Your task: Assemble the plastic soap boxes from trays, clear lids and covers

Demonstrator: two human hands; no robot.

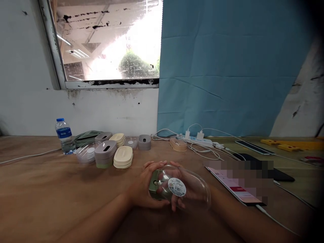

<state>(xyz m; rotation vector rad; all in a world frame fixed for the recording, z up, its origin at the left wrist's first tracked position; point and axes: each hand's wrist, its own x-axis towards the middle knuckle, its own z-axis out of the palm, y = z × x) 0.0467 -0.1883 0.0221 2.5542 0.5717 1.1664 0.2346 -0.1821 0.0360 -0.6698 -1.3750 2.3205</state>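
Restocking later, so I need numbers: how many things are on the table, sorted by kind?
Water bottle: 1
Stacks of cream lids: 2
Stacks of grey lids: 2, plus one single grey piece
Clear covers: 1 by the bottle, 1 in both hands
Green piece in the left hand: 1
Phones: 3
Power strip: 1
Total: 14

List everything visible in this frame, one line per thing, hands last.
Clear lid: one, transparent with round sticker, in both hands.
Green box: one, olive, behind the lid, in the left hand.
Water bottle: one, clear, blue cap, far left.
Stacked boxes: several, grey and cream, centre left.
Power strip: one, white, chargers plugged in, by the blue curtain.
Phones: at least two, on the right.
Table: one, brown.
Left hand: grip on the green box.
Right hand: under the clear lid.
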